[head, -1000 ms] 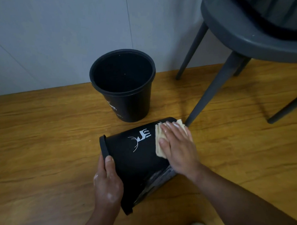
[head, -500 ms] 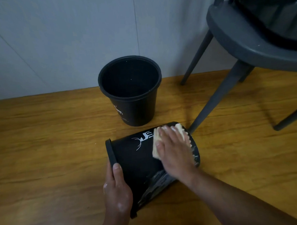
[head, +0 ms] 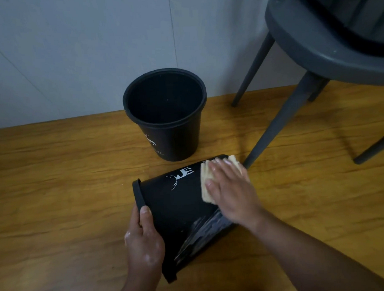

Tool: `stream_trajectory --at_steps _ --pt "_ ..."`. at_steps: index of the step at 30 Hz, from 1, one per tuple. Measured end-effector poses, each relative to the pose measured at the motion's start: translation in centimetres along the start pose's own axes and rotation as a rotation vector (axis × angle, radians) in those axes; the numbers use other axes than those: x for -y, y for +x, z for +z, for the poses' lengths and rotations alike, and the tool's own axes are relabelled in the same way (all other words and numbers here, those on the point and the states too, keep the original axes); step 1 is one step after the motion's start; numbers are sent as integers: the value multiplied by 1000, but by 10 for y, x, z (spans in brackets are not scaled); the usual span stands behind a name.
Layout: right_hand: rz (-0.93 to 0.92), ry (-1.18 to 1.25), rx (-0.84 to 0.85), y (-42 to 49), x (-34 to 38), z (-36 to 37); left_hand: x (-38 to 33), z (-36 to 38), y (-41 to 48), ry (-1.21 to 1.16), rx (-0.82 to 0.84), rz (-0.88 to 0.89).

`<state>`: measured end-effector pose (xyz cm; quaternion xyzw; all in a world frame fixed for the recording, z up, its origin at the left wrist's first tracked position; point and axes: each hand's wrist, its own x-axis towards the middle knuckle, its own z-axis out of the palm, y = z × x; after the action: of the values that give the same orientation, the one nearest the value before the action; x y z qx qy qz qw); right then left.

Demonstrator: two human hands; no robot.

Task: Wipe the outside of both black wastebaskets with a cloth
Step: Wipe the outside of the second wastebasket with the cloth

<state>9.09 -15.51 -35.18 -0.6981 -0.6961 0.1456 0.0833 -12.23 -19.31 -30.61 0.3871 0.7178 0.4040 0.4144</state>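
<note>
A black wastebasket (head: 178, 206) with a white deer print lies on its side on the wooden floor, its rim toward the left. My left hand (head: 144, 240) grips that rim, thumb on the outside wall. My right hand (head: 229, 189) lies flat on a folded cream cloth (head: 206, 179), pressing it against the wall near the basket's base end. A second black wastebasket (head: 175, 137) stands upright just behind, mouth open, close to the wall.
A grey chair (head: 327, 44) stands at the right; one front leg (head: 275, 127) comes down to the floor right beside the lying basket's base. A grey wall (head: 74, 58) runs along the back. Wooden floor (head: 57, 193) spreads to the left.
My right hand and the cloth have slid a little along the basket wall toward its base end. The left hand's hold on the rim is unchanged; the view has shifted slightly.
</note>
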Motion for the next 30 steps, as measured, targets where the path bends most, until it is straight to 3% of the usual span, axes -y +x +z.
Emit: stream_trajectory --at_steps 7,13,15,21,25,27,30 --pt "70 -6 -143 -11 11 10 4 4 -1 11 -11 2" --pt "-316 24 -38 -64 80 30 8 4 3 62 -29 6" --pt "-354 19 -30 -61 77 30 6 2 3 57 -36 10" --pt "-3 15 -120 -23 -7 15 0 1 2 21 -21 6" --pt "98 53 -212 -25 -20 18 4 4 1 -6 5 -6" --pt "69 21 -194 -35 0 22 1 4 0 -6 5 2" --pt "-154 35 -153 -58 47 34 -2 4 -1 42 -4 12"
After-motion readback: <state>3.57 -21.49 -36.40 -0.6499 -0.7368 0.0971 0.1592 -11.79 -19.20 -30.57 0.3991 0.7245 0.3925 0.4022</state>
